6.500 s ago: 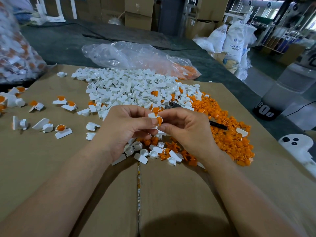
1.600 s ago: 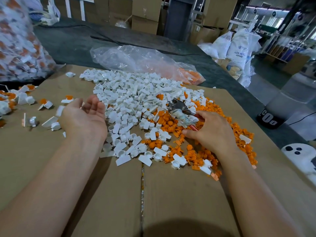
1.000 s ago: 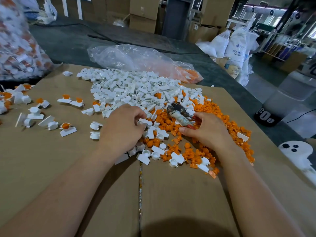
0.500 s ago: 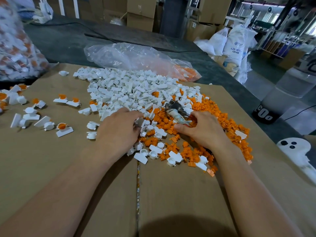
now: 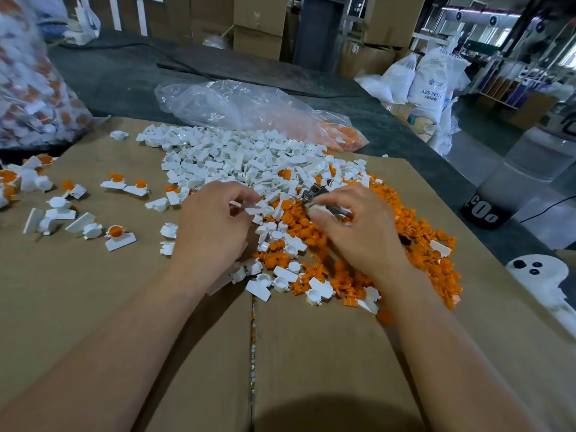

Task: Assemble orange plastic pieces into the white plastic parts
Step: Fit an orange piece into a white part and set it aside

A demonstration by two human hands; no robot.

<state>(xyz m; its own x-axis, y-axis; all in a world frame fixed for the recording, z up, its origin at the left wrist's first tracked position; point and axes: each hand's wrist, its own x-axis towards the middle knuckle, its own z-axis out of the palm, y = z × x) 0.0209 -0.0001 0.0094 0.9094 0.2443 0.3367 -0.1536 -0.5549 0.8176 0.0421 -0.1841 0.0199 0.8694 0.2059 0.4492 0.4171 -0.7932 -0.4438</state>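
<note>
White parts (image 5: 237, 157) heaped; orange pieces (image 5: 420, 238) alongside

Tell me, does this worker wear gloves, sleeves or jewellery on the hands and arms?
No gloves: the left hand and right hand are bare, with no rings showing. Both forearms are bare too, with no sleeves, watch or wristbands in view.
</note>
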